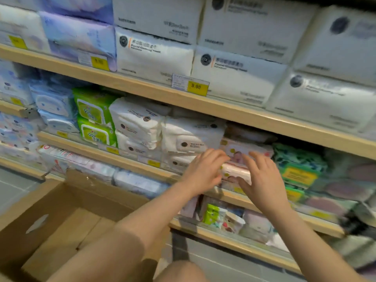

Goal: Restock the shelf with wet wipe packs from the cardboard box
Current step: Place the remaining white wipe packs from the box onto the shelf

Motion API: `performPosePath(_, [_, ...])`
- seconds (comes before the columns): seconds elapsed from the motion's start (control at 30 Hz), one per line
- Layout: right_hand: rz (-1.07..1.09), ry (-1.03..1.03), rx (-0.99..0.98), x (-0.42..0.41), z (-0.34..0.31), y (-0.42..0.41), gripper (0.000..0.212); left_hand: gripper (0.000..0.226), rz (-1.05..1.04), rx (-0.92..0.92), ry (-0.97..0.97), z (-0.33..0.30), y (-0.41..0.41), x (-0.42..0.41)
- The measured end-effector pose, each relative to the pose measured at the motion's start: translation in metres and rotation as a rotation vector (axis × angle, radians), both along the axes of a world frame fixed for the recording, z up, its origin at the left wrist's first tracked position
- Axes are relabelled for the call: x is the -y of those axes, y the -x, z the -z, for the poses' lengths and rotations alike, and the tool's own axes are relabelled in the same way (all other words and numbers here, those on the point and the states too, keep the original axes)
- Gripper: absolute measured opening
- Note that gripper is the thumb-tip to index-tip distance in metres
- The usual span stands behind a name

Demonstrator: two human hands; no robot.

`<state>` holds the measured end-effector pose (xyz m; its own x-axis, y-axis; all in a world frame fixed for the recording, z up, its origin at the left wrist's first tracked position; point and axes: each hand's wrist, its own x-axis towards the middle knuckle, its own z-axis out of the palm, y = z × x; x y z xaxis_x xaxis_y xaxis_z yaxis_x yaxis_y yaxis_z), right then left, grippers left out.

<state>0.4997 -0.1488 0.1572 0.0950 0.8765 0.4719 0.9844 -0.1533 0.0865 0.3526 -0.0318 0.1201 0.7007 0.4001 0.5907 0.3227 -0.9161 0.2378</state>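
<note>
Pink wet wipe packs [236,171] are stacked on the middle shelf [126,159], between white packs and green-patterned packs. My left hand [203,169] rests flat against the left end of the lower pink pack, fingers spread. My right hand [262,176] presses on the front right of the same stack, fingers apart. Neither hand wraps around a pack. The cardboard box [67,216] stands open at lower left, below my left forearm; the part of its inside that shows is bare.
White facial towel packs [154,55] fill the upper shelf above a yellow price tag [196,86]. Bright green packs [93,119] and white packs [140,125] sit left of the pink stack, teal packs [299,167] to the right. A lower shelf [244,239] holds mixed small packs.
</note>
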Motion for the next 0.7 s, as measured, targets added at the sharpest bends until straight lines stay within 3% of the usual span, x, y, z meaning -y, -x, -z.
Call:
performPosePath(0.17, [0.074, 0.017, 0.009, 0.005, 0.003, -0.045, 0.065, 0.079, -0.026, -0.152, -0.027, -0.001, -0.058, 0.005])
performPosePath(0.23, [0.084, 0.047, 0.035, -0.010, 0.003, -0.054, 0.062, 0.070, -0.094, -0.189, -0.021, 0.002, -0.073, 0.003])
performPosePath(0.33, [0.098, 0.121, 0.055, -0.035, -0.001, -0.056, 0.041, 0.045, -0.185, -0.211, 0.008, 0.028, -0.072, 0.000])
performPosePath(0.5, [0.151, 0.343, -0.159, -0.082, 0.002, -0.053, 0.031, 0.074, -0.213, -0.298, -0.205, 0.076, -0.048, -0.022])
performPosePath(0.6, [0.193, 0.277, -0.283, -0.104, 0.011, -0.058, 0.055, 0.075, -0.278, -0.335, -0.345, 0.078, -0.046, -0.024])
performPosePath(0.7, [0.180, 0.194, -0.188, -0.106, 0.010, -0.064, 0.074, 0.088, -0.395, -0.410, -0.367, 0.075, -0.041, -0.029])
